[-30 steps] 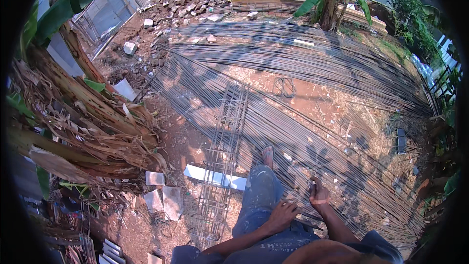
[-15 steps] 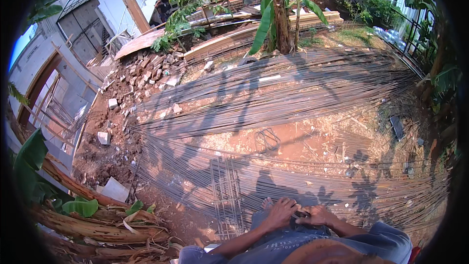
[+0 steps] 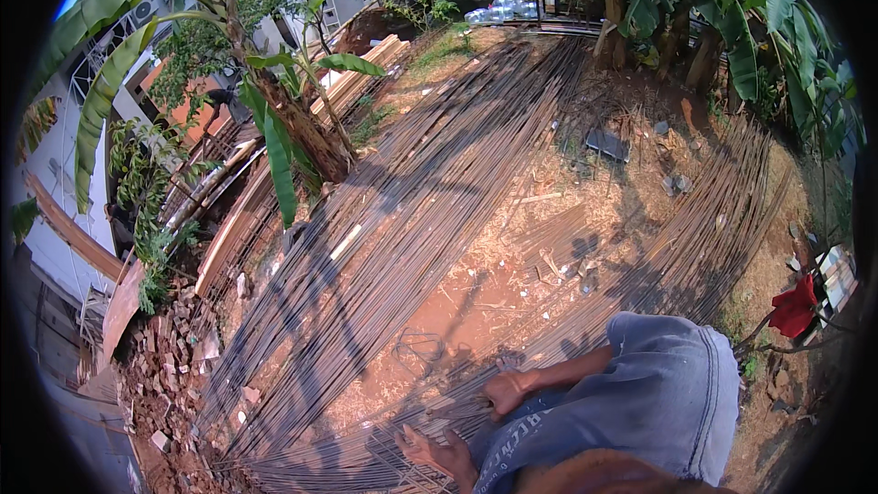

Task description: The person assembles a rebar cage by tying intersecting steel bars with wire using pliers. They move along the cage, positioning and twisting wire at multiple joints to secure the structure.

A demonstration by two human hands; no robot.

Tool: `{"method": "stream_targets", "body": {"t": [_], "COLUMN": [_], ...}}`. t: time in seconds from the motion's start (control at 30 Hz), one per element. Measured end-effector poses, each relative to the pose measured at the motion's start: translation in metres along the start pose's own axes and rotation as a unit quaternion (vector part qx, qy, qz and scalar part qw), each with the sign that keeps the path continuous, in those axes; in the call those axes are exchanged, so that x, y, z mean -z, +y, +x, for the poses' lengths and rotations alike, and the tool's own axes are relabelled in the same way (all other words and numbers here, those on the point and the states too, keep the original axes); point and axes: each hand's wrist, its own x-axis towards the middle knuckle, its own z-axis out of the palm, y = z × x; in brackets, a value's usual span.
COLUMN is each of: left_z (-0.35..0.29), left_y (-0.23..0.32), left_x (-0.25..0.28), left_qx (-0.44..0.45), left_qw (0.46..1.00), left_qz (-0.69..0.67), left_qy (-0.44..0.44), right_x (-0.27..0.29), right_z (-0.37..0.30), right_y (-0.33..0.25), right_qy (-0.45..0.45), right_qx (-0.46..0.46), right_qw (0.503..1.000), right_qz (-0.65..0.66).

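Note:
My left hand (image 3: 426,449) is held low in front of me, its fingers spread and nothing visible in them. To its right, my right hand (image 3: 505,392) is closed with the fingers curled in near my blue shirt; whatever it may hold is hidden. Beneath both hands lie long thin steel reinforcing bars (image 3: 366,463), spread over the ground. Just ahead, a bent steel wire frame (image 3: 418,351) rests on bare red soil.
More long bars (image 3: 402,229) stretch diagonally away. A banana plant trunk (image 3: 297,123) and stacked planks (image 3: 240,224) stand beyond them. Brick rubble (image 3: 166,357) lies left. At right are a dark flat piece (image 3: 607,144) and a red object (image 3: 794,305). Another person (image 3: 229,108) is far left.
My view has turned to the right. My hands, earlier together around a small thing, are now apart; the left has opened, and the small thing no longer shows.

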Motion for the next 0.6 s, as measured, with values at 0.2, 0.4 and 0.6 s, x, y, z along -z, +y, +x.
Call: {"method": "stream_targets", "body": {"t": [0.2, 0.4, 0.6], "left_z": [0.058, 0.085, 0.095], "left_y": [0.006, 0.023, 0.01], "left_x": [-0.037, -0.06, -0.073], "left_qx": [-0.24, -0.093, -0.138], "left_qw": [0.943, 0.88, 0.901], "left_qz": [0.163, -0.055, -0.059], "left_qy": [-0.16, -0.462, -0.407], "right_x": [0.059, 0.075, 0.11], "right_z": [0.031, 0.024, 0.027], "right_y": [0.04, 0.054, 0.058], "right_qy": [0.032, 0.129, 0.022], "right_qx": [0.033, 0.124, -0.042], "right_qw": [0.989, 0.962, 0.998], "right_qz": [0.138, 0.207, -0.048]}}
